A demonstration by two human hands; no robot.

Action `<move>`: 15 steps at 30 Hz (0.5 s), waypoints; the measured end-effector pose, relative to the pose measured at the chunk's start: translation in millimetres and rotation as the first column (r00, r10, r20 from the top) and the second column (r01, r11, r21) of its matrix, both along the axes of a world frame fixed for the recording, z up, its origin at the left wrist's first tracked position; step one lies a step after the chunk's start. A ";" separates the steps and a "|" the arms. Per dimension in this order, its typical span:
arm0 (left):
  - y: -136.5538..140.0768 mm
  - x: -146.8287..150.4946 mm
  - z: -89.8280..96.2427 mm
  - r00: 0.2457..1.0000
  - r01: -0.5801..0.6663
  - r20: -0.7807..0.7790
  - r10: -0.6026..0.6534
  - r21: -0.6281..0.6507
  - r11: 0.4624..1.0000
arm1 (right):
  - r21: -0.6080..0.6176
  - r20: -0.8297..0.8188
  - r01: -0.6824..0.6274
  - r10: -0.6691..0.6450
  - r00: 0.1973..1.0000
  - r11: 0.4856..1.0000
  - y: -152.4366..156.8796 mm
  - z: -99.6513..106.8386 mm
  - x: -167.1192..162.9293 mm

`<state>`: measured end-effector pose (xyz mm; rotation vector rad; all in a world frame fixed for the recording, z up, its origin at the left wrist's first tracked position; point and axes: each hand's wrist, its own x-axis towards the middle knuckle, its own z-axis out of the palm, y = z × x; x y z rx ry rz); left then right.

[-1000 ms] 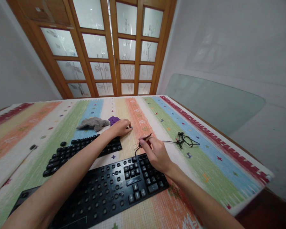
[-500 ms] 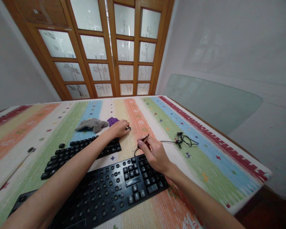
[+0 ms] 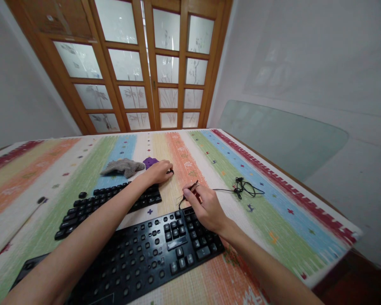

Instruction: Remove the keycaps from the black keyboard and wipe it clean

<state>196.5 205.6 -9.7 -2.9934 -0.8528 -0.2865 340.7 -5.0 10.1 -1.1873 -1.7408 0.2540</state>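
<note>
Beyond the keyboard, my left hand is closed, its fingertips pinching a small black keycap at the tablecloth. Below and left of that hand, pulled keycaps lie in rows, partly hidden by my left forearm. My right hand is above the keyboard's top right corner, closed around a thin dark keycap puller with fine wires at its lower end. The black keyboard shows bare key sockets over most of its face, while caps still sit on its right part.
A grey cloth and a purple cloth lie behind the loose keycaps. The keyboard's cable is bundled at right. A thin rod with a dark tip rests at left. Wooden glazed doors stand beyond the striped tablecloth.
Less of the keycap in my left fingers shows now, and those fingers have shifted very slightly. My right hand and the keyboard look the same.
</note>
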 end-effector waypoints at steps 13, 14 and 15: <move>-0.3 -0.1 -2.3 1.000 -0.018 0.005 0.018 -0.012 1.000 | -0.016 0.014 -0.001 0.001 1.000 1.000 -0.6 2.5 -0.6; -0.2 0.0 -2.6 1.000 -0.018 0.005 0.018 -0.012 1.000 | -0.015 0.015 -0.002 0.002 1.000 1.000 -0.7 3.0 -0.7; -0.2 0.1 -2.8 1.000 -0.018 0.005 0.018 -0.011 1.000 | -0.013 0.015 -0.004 0.004 1.000 1.000 -0.7 3.3 -0.8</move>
